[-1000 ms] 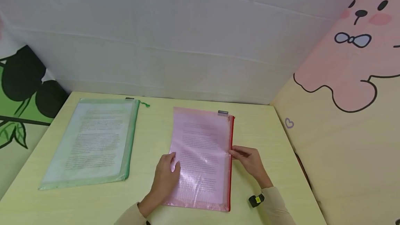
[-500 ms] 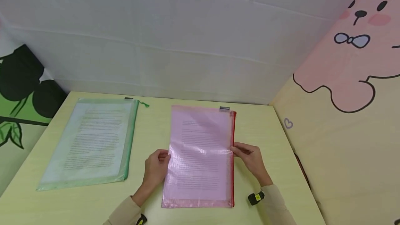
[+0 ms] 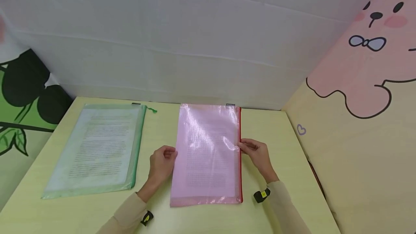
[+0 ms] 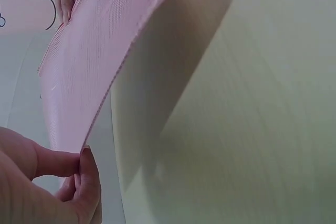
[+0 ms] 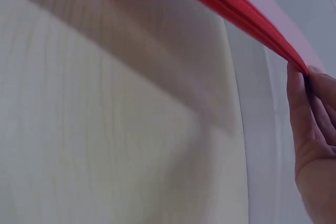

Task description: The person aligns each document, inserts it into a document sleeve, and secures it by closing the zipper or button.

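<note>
A pink translucent zipper file bag (image 3: 208, 154) with a printed sheet inside is held up off the table, its shadow falling on the wood below in both wrist views. My left hand (image 3: 162, 163) pinches its left edge between thumb and fingers, as the left wrist view shows close up (image 4: 58, 182). On the other side my right hand (image 3: 258, 154) pinches the red zipper edge (image 5: 236, 9). A small dark tab (image 3: 230, 104) shows at the bag's top right.
To the left, a green zipper file bag (image 3: 97, 147) with a printed page lies flat on the pale wooden table (image 3: 273, 129). A green cord (image 3: 152, 110) hangs from its zipper. White cloth (image 3: 195, 46) stands behind the table; a decorated panel (image 3: 357, 147) borders the right.
My left hand has gone from lying over the pink bag to pinching its left edge. Both hands have then raised the bag and shifted it toward the table's back.
</note>
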A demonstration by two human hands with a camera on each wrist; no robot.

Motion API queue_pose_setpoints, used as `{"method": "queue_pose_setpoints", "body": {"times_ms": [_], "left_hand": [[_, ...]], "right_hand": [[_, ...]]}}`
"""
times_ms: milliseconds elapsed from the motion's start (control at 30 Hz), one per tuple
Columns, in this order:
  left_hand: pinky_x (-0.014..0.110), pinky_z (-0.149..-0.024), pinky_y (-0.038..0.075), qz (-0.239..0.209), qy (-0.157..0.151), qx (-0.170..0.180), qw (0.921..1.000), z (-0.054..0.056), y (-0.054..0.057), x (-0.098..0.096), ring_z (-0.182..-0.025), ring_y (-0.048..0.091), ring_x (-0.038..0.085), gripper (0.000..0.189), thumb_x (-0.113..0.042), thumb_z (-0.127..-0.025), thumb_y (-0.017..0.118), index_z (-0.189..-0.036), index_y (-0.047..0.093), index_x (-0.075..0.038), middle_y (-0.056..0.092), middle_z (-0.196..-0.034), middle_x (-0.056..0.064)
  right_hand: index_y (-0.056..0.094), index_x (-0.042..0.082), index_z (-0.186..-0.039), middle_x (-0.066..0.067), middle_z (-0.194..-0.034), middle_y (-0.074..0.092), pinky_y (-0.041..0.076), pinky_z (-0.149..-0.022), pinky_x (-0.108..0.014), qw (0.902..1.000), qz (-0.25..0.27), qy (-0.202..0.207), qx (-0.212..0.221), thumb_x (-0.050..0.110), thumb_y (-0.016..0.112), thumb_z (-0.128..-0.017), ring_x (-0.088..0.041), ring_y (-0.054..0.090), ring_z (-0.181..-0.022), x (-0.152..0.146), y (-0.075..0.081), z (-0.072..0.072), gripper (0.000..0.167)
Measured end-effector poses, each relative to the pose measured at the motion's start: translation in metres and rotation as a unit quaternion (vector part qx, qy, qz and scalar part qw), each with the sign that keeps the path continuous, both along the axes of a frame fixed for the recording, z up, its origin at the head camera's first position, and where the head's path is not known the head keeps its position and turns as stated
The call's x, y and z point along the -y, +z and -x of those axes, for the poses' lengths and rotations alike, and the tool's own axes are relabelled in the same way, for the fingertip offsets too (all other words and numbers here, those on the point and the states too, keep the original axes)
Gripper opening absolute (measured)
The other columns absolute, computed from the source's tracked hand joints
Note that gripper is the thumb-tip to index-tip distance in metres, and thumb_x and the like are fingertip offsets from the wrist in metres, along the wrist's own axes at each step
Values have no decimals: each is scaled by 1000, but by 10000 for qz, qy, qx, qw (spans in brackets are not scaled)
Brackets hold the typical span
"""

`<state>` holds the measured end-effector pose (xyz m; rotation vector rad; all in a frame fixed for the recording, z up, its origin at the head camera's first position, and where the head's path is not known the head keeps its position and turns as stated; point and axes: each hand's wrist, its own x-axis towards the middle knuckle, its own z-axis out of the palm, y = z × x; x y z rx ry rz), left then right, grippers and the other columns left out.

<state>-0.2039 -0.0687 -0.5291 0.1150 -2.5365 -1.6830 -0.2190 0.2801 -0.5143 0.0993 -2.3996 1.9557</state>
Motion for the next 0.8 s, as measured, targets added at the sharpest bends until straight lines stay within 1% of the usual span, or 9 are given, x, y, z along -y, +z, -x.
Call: {"method": "queue_pose_setpoints", "body": {"times_ms": [67,100,200,300,433,600,700,800], "left_hand": [[23,-69,55,1,18,5,10000,5,1,1,-84,71,30,8,0,-93,71,-98,72,6,74,-90,17],[23,-69,55,-5,31,6,10000,7,1,2,-84,71,30,8,1,-93,71,-98,73,6,74,-90,17],[26,-70,56,27,54,0,10000,13,1,3,-84,71,31,8,0,-93,70,-98,73,6,74,-90,18],[30,-71,57,112,84,-32,9999,20,-2,2,-84,72,32,9,0,-93,70,-98,73,6,74,-90,19],[34,-72,59,132,130,-47,9998,29,-7,0,-84,72,33,10,1,-93,70,-99,73,7,74,-91,20],[31,-71,57,98,142,114,9998,38,-14,-1,-84,71,31,10,0,-92,71,-99,74,7,74,-91,19],[33,-72,58,117,80,202,9997,42,-19,-2,-84,71,31,11,-1,-92,72,-99,74,7,74,-91,19],[36,-73,60,185,0,273,9995,46,-24,-2,-84,72,31,13,-1,-91,71,-100,74,8,74,-91,18]], "right_hand": [[69,-15,-112,-24,-102,75,58,-83,-52,10000,45,-8,57,-2,72,-94,-15,76,-84,6,7,3,23],[69,-15,-113,-26,-103,74,58,-83,-52,10000,50,-21,43,-2,72,-94,-14,76,-83,6,5,7,23],[70,-15,-112,-29,-104,73,59,-82,-48,10000,32,-83,0,1,74,-93,-13,75,-83,5,-8,19,25],[71,-13,-112,-29,-105,73,61,-80,-41,9998,-92,-198,-19,5,75,-93,-11,75,-84,2,-24,31,27],[71,-11,-113,-26,-105,74,61,-81,-43,9991,-254,-324,120,6,75,-93,-10,74,-83,4,-28,40,27],[73,-9,-112,-24,-104,74,62,-78,-39,9975,-374,-469,364,6,75,-93,-13,74,-82,8,-33,49,24],[73,-8,-112,-22,-105,75,62,-78,-34,9952,-611,-555,525,7,75,-93,-16,74,-86,9,-37,53,24],[74,-5,-112,-18,-104,76,61,-78,-29,9897,-1125,-631,616,9,76,-94,-20,74,-91,11,-40,57,23]]}}
